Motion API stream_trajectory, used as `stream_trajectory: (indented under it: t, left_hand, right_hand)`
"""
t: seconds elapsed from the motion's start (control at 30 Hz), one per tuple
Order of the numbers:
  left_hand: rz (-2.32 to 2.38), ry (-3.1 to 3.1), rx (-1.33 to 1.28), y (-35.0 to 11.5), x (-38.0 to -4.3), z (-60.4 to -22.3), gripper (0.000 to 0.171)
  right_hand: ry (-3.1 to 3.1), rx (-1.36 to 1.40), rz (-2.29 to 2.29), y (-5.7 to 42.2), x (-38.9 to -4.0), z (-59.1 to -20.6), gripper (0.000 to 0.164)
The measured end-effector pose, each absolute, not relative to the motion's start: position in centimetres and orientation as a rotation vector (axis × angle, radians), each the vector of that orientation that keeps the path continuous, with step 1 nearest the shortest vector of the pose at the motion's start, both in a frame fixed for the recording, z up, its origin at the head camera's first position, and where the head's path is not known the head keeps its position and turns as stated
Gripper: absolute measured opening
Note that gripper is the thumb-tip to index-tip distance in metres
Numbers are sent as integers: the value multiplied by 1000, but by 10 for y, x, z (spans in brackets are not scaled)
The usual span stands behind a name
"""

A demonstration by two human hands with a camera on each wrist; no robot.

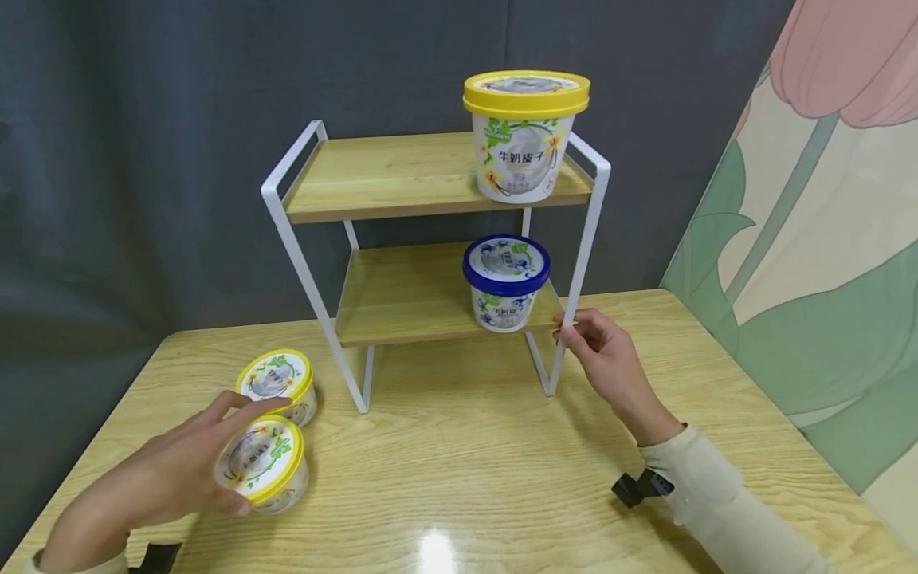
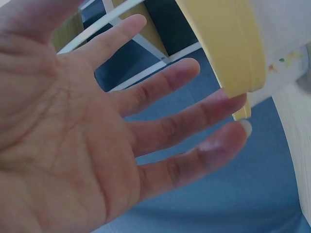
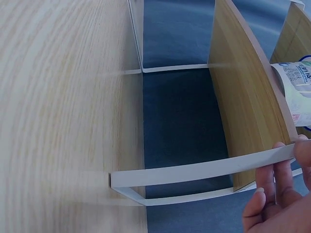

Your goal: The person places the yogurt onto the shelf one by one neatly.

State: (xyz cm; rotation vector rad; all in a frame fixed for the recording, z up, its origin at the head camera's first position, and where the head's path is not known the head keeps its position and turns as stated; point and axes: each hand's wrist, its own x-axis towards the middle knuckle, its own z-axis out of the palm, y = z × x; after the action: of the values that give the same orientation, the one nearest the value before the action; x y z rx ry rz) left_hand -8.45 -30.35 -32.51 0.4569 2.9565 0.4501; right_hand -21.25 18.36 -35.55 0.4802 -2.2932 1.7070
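My left hand (image 1: 186, 458) is over the nearer of two white tubs with yellow lids, the front tub (image 1: 268, 462). Its fingers are spread and fairly straight, the thumb on the near side. In the left wrist view the palm stands apart from the yellow lid (image 2: 228, 43), and the fingertips reach its edge. Behind stands the rear tub (image 1: 276, 375), partly covered by the fingers. My right hand (image 1: 606, 359) pinches the white metal leg (image 3: 209, 167) of a two-tier wooden shelf rack (image 1: 402, 179) at lower-board height.
A large yellow-lidded tub (image 1: 527, 151) stands at the right of the top board. Below it, a blue-lidded tub (image 1: 505, 299) sits on the lower board (image 1: 402, 291). The rack stands on a wooden table (image 1: 445, 446) before a dark curtain (image 1: 402, 64).
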Motion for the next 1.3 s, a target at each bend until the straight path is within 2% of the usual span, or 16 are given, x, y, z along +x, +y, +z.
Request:
stream_trajectory:
  t: [0.2, 0.43, 0.8, 1.13, 1.3]
  left_hand:
    - [440, 2997, 649, -296, -87, -330, 111]
    - [474, 3056, 694, -281, -93, -337, 112]
    - [684, 3116, 720, -240, -102, -348, 106]
    - [782, 3145, 672, -210, -110, -356, 93]
    - [748, 3174, 612, -203, -112, -360, 92]
  right_hand:
    - [-2288, 495, 1697, 183, -213, -354, 25]
    - [-2289, 494, 1673, 181, -213, -354, 24]
    - [-2288, 479, 1650, 180, -212, -356, 23]
    - [-2242, 490, 1617, 182, -211, -358, 21]
    - [-2212, 502, 1628, 177, -213, -363, 20]
